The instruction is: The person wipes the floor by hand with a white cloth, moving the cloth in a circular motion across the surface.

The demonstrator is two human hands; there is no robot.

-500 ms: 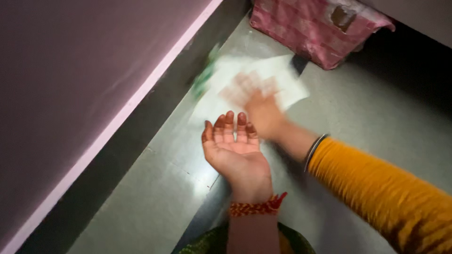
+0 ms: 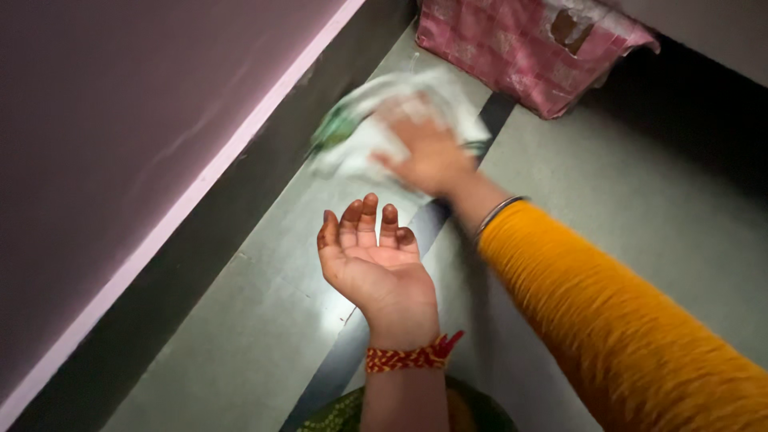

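White cloth (image 2: 376,132) with a green edge lies spread on the grey floor (image 2: 240,336), close to the dark skirting strip below the pink wall (image 2: 120,144) and just short of a pink checked bundle (image 2: 520,48) at the far end. It shows blurred, so its folds cannot be made out. The right hand (image 2: 432,156), in an orange sleeve (image 2: 624,320) with a thin bangle at the wrist, presses flat on the cloth, fingers stretched out rather than curled round it; its grip is open, palm down on the fabric. By the look of it, the step in hand is wiping the floor with the cloth. A further stroke would call for steady downward pressure so the cloth slides without bunching against the skirting. The left hand (image 2: 372,264) hovers nearer the body, palm up, fingers loosely spread, holding nothing, a red and yellow thread tied at its wrist.
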